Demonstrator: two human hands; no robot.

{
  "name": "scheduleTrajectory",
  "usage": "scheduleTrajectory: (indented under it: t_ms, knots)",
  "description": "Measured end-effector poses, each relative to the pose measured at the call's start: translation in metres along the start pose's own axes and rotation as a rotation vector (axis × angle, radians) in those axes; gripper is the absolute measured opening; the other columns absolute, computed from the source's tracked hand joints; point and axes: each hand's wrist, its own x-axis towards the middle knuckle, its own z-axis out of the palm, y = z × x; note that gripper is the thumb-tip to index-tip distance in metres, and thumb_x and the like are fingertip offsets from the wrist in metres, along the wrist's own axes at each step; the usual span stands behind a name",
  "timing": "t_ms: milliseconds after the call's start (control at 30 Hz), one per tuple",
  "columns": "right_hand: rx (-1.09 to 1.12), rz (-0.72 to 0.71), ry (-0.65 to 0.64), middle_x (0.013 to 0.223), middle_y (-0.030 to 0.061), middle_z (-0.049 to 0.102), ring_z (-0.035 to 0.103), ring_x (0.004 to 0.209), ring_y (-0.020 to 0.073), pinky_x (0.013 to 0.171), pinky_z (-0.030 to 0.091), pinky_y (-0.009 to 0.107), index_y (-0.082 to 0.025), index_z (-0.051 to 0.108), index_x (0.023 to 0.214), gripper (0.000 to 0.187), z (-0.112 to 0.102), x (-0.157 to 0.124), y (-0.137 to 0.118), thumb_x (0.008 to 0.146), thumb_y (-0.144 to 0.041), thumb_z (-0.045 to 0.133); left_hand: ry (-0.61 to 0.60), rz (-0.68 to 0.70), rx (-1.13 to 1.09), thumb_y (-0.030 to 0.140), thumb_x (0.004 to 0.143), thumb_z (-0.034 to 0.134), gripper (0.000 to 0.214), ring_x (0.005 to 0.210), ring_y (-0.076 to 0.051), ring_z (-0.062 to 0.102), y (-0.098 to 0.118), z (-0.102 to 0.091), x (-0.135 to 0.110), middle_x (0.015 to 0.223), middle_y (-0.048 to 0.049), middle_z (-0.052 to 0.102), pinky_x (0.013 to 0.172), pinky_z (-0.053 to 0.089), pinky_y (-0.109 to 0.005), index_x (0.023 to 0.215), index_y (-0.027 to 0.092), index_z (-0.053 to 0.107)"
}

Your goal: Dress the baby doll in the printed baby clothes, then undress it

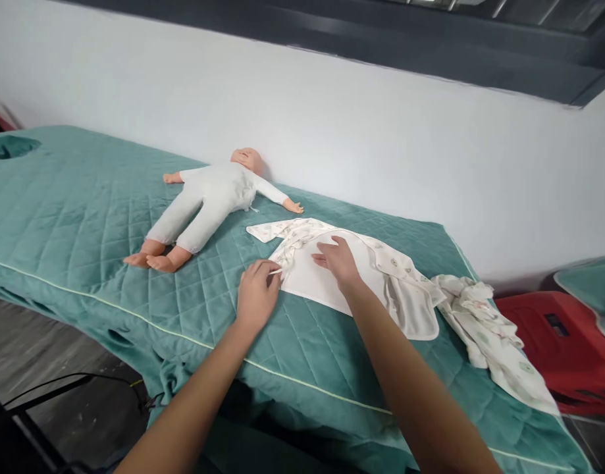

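A white baby shirt (309, 280) with a small print lies spread on the quilted cover, its plain inner side showing in the middle. My left hand (257, 296) pinches the shirt's near left edge between thumb and fingers. Over the plain inner panel is my right hand (339, 260), fingers stretched out and a little apart. Whether it touches the cloth I cannot tell. Beyond the shirt, a baby doll (208, 191) in a white bodysuit lies on its back, one hand near the shirt's sleeve.
A green quilted cover (75, 210) drapes the bed, which stands against a white wall (405, 145). Another printed cloth (484, 322) lies crumpled at the right end. Beside that end stands a red plastic seat (563, 342). Cables (109, 378) hang at lower left.
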Motion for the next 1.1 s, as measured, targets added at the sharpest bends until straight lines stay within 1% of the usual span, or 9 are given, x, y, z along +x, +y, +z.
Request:
scheduleTrajectory:
  t_ms: [133, 267, 367, 467, 533, 733, 900, 1000, 1100]
  knots:
    - [0.169, 0.037, -0.067, 0.089, 0.0022, 0.065, 0.07, 0.077, 0.0135, 0.076, 0.06, 0.028, -0.021, 0.051, 0.11, 0.034, 0.017, 0.037, -0.009, 0.08, -0.02, 0.067, 0.084, -0.006, -0.116, 0.028, 0.098, 0.051, 0.018, 0.091, -0.02, 0.066, 0.002, -0.002, -0.005, 0.096, -0.0046, 0.072, 0.085, 0.05, -0.035, 0.098, 0.02, 0.067]
    - [0.245, 0.024, -0.147, 0.08, -0.0027, 0.061, 0.063, 0.069, 0.0105, 0.064, 0.053, 0.023, -0.022, 0.056, 0.11, 0.042, 0.009, 0.049, -0.009, 0.072, -0.023, 0.075, 0.134, 0.026, -0.219, 0.03, 0.099, 0.053, 0.016, 0.088, -0.017, 0.065, 0.004, -0.005, -0.009, 0.095, -0.0023, 0.071, 0.08, 0.051, -0.029, 0.097, 0.021, 0.067]
    - [0.103, -0.058, -0.182, 0.075, -0.0047, 0.056, 0.055, 0.066, 0.0104, 0.057, 0.043, 0.022, -0.022, 0.065, 0.109, 0.047, -0.003, 0.051, -0.006, 0.066, -0.03, 0.082, 0.167, 0.037, -0.235, 0.027, 0.098, 0.054, 0.013, 0.089, -0.015, 0.066, 0.005, -0.005, -0.012, 0.095, -0.0016, 0.071, 0.08, 0.051, -0.027, 0.098, 0.022, 0.066]
    - [-0.117, -0.233, -0.085, 0.076, -0.0056, 0.054, 0.052, 0.069, 0.0104, 0.062, 0.041, 0.023, -0.023, 0.069, 0.108, 0.045, -0.014, 0.057, -0.006, 0.066, -0.036, 0.08, 0.175, 0.058, -0.211, 0.024, 0.098, 0.055, 0.01, 0.089, -0.015, 0.066, 0.006, -0.006, -0.014, 0.095, -0.0016, 0.07, 0.079, 0.051, -0.027, 0.098, 0.022, 0.065]
    - [-0.156, -0.292, -0.05, 0.079, -0.0048, 0.056, 0.053, 0.071, 0.0112, 0.066, 0.042, 0.025, -0.023, 0.068, 0.11, 0.045, -0.019, 0.061, -0.005, 0.068, -0.038, 0.077, 0.145, 0.112, -0.184, 0.021, 0.098, 0.055, 0.01, 0.089, -0.015, 0.066, 0.007, -0.006, -0.014, 0.095, -0.0023, 0.07, 0.08, 0.051, -0.028, 0.099, 0.022, 0.065]
    - [-0.204, -0.279, -0.016, 0.087, -0.0001, 0.065, 0.059, 0.075, 0.0151, 0.07, 0.047, 0.029, -0.022, 0.066, 0.11, 0.044, -0.029, 0.07, 0.0, 0.071, -0.042, 0.069, 0.006, 0.362, -0.075, 0.014, 0.095, 0.056, 0.014, 0.092, -0.018, 0.066, 0.025, 0.0, -0.015, 0.1, -0.005, 0.072, 0.083, 0.05, -0.034, 0.104, 0.021, 0.063]
    - [-0.363, -0.248, 0.119, 0.099, 0.0033, 0.071, 0.065, 0.081, 0.0188, 0.072, 0.049, 0.03, -0.023, 0.064, 0.113, 0.044, -0.043, 0.074, 0.001, 0.073, -0.041, 0.063, -0.148, 0.496, -0.194, 0.022, 0.094, 0.062, 0.021, 0.099, -0.02, 0.067, 0.042, 0.007, -0.011, 0.107, -0.0071, 0.073, 0.088, 0.052, -0.035, 0.115, 0.021, 0.063]
    - [-0.456, -0.227, 0.134, 0.101, 0.0035, 0.072, 0.065, 0.08, 0.0189, 0.071, 0.049, 0.03, -0.023, 0.063, 0.115, 0.044, -0.046, 0.073, 0.001, 0.074, -0.039, 0.062, -0.174, 0.457, -0.145, 0.03, 0.096, 0.059, 0.028, 0.111, -0.023, 0.066, 0.034, 0.007, 0.004, 0.119, -0.0091, 0.072, 0.096, 0.051, -0.038, 0.124, 0.022, 0.061]
    - [-0.506, -0.226, 0.113, 0.102, 0.0035, 0.071, 0.064, 0.077, 0.0182, 0.07, 0.049, 0.03, -0.023, 0.062, 0.117, 0.046, -0.044, 0.071, 0.002, 0.073, -0.037, 0.063, -0.139, 0.318, 0.138, 0.028, 0.097, 0.053, 0.033, 0.126, -0.026, 0.059, 0.012, 0.006, 0.034, 0.135, -0.0103, 0.065, 0.104, 0.047, -0.044, 0.13, 0.024, 0.059]
